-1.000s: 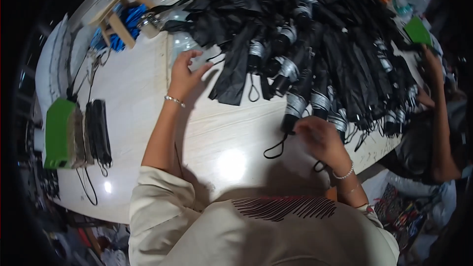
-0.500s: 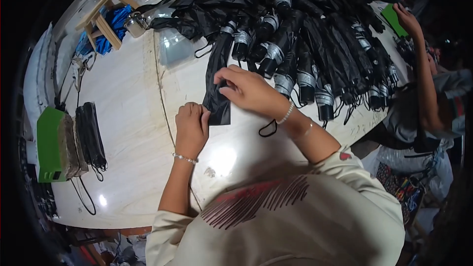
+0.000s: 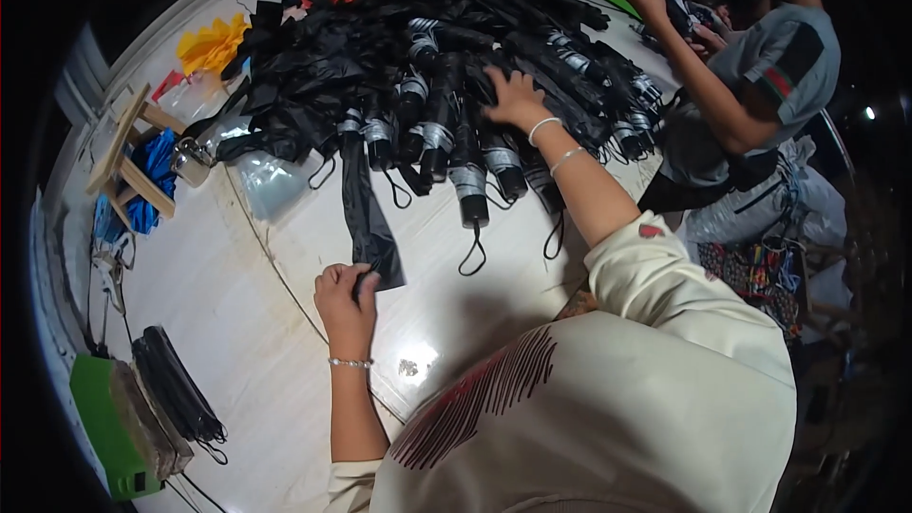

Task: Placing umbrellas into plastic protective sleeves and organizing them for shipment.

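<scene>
Folded black umbrellas [image 3: 466,157] with silver bands, black end caps and wrist loops lie in a dense row on the table. Among them, my right hand [image 3: 518,100] reaches over an umbrella with its fingers spread, apparently touching it and holding nothing. Nearer to me, a flat black fabric sleeve [image 3: 366,214] runs from the pile's edge toward my body. Curled at its near left corner, my left hand [image 3: 344,299] pinches the fabric between thumb and fingers. The fingertips are partly hidden.
A green box-like object [image 3: 106,427] and a block stand at the left, beside folded black umbrellas [image 3: 176,385]. A wooden stand [image 3: 133,166], a metal pot [image 3: 192,163] and clear plastic [image 3: 271,180] sit farther back. At the right, another person [image 3: 750,95] handles a black item.
My right hand has left the sleeve and moved forward and right onto the umbrellas, its fingers opening. My left hand stays at the sleeve's near corner. The view has shifted.
</scene>
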`<move>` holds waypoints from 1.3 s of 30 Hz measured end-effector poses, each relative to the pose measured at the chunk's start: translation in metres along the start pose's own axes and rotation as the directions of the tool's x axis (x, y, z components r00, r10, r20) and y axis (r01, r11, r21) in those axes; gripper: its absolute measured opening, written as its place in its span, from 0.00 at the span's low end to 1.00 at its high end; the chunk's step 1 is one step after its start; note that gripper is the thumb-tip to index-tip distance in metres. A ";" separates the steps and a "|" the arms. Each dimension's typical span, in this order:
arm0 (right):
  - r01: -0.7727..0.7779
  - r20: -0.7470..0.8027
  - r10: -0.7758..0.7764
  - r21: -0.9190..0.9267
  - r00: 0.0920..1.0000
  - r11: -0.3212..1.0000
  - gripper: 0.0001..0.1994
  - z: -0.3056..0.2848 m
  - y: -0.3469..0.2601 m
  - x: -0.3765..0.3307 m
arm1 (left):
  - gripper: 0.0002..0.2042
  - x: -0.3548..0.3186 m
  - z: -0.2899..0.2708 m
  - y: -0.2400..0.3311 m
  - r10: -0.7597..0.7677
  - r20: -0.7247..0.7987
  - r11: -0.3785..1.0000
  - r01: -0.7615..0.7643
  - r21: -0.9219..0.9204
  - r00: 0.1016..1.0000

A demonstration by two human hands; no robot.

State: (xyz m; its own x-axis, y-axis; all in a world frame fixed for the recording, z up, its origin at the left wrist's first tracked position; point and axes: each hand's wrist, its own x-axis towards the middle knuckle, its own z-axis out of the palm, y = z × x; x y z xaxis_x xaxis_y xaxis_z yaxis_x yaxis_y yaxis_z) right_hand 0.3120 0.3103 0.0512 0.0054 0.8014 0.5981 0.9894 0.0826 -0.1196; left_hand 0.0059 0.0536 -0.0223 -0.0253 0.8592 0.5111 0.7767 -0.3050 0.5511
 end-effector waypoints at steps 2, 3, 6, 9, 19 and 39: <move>0.032 0.065 -0.023 -0.131 0.998 0.991 0.28 0.018 0.007 -0.014 | 0.06 -0.001 -0.001 -0.010 -0.069 0.014 0.995 0.069 -0.077 0.998; 0.054 0.097 -0.036 -0.193 0.995 0.980 0.31 0.023 0.010 -0.015 | 0.06 -0.001 -0.002 -0.012 -0.103 0.019 0.988 0.105 -0.113 0.994; 0.016 0.298 0.026 -0.139 0.954 0.990 0.33 0.015 0.015 -0.002 | 0.05 -0.002 -0.010 -0.009 -0.335 -0.082 0.895 0.290 -0.338 0.939; -0.024 0.527 0.059 -0.073 0.848 0.997 0.37 -0.003 0.019 0.002 | 0.09 0.000 -0.023 -0.016 -0.654 0.073 0.453 0.467 -0.759 0.753; 0.438 0.467 -0.643 0.479 0.607 0.761 0.28 -0.163 -0.105 -0.141 | 0.17 -0.020 -0.034 -0.020 -0.618 0.225 0.090 0.352 -0.932 0.753; 0.492 0.353 -0.735 0.567 0.579 0.660 0.11 -0.104 -0.173 -0.179 | 0.07 -0.021 -0.041 0.018 -0.521 0.388 0.013 0.462 -0.887 0.760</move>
State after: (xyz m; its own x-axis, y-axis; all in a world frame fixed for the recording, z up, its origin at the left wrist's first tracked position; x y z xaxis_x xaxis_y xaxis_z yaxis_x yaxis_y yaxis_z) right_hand 0.1547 0.0909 0.0470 -0.7755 0.6124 0.1538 0.5735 0.7851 -0.2341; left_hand -0.0058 0.0135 0.0039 -0.1798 0.9714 -0.1549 -0.5601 0.0283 0.8280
